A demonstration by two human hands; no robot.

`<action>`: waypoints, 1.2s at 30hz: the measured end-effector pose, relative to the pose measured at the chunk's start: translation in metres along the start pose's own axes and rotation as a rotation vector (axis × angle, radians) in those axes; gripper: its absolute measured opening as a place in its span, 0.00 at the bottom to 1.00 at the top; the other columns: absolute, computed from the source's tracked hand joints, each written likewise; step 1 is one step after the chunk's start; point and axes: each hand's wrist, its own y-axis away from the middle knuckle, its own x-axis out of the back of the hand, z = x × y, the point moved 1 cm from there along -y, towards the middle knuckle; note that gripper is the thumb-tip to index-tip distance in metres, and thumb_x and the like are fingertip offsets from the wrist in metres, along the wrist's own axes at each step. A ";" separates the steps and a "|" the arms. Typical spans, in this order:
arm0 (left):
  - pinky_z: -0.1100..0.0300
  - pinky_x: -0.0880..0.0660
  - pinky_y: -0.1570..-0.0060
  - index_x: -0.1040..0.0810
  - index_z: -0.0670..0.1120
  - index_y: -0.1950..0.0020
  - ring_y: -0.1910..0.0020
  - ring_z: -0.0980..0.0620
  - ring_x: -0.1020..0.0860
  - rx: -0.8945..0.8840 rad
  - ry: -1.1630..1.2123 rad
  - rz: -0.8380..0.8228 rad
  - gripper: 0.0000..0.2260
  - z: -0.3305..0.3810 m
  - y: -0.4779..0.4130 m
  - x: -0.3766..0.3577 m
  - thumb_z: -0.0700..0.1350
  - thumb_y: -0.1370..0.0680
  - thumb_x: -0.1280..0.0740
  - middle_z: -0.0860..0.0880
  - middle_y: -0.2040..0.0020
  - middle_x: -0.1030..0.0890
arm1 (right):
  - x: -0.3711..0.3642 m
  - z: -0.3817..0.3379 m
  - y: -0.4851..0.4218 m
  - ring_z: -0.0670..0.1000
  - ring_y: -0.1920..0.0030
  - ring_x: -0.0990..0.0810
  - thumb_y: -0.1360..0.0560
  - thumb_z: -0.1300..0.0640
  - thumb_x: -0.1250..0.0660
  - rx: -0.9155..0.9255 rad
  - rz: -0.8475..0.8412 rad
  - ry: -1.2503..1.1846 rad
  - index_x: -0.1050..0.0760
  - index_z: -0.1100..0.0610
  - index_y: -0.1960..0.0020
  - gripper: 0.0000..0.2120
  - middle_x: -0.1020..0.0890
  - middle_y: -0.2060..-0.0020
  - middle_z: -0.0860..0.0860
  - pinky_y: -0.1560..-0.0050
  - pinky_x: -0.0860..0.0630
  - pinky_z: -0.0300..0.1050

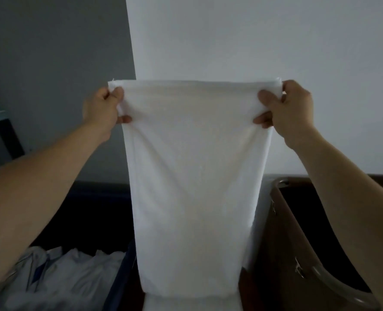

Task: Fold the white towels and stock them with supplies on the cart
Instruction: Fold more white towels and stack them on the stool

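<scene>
White towel (190,176), held up and hanging straight; left hand (103,108) and right hand (289,108) each pinching a top corner. Crumpled pale linen (62,277) lower left.

Towel (190,176): white cloth, matt, fine even surface, soft creases below the top hem; a few loose threads at the upper left corner.
Linen heap (73,274), lower left: crumpled cloth, matt, pale with a blue stripe.
Bin (280,232), right: brown wall, looks like plastic, dull. Its grey rim (325,277) is smooth with a faint sheen.
Wall (253,41): painted, matt, smooth.
</scene>
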 end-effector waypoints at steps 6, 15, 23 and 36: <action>0.56 0.17 0.65 0.23 0.50 0.53 0.51 0.49 0.20 -0.069 0.075 0.016 0.04 0.048 0.015 0.012 0.48 0.19 0.34 0.51 0.51 0.22 | 0.020 -0.040 0.007 0.56 0.72 0.17 0.25 0.53 0.30 0.078 0.015 -0.014 0.29 0.51 0.58 0.09 0.20 0.72 0.50 0.74 0.22 0.49; 0.53 0.17 0.58 0.21 0.47 0.45 0.47 0.47 0.18 -0.022 0.096 -0.073 0.07 0.039 0.119 0.080 0.48 0.19 0.34 0.45 0.42 0.20 | 0.039 -0.054 0.098 0.56 0.71 0.16 0.25 0.50 0.30 0.052 -0.041 0.046 0.28 0.48 0.55 0.06 0.16 0.70 0.48 0.69 0.21 0.49; 0.53 0.18 0.61 0.17 0.52 0.52 0.50 0.49 0.17 0.183 -0.069 -0.189 0.05 -0.025 0.281 0.167 0.49 0.19 0.33 0.48 0.49 0.17 | 0.055 -0.009 0.269 0.55 0.70 0.16 0.24 0.50 0.28 -0.189 -0.152 0.154 0.26 0.49 0.54 0.07 0.16 0.66 0.53 0.71 0.22 0.45; 0.54 0.18 0.53 0.18 0.41 0.47 0.53 0.44 0.16 0.492 -0.218 -0.561 0.09 -0.086 0.393 0.215 0.45 0.20 0.34 0.42 0.53 0.15 | 0.095 0.055 0.401 0.48 0.69 0.20 0.25 0.54 0.27 -0.511 -0.388 0.376 0.21 0.58 0.54 0.07 0.18 0.67 0.51 0.65 0.23 0.45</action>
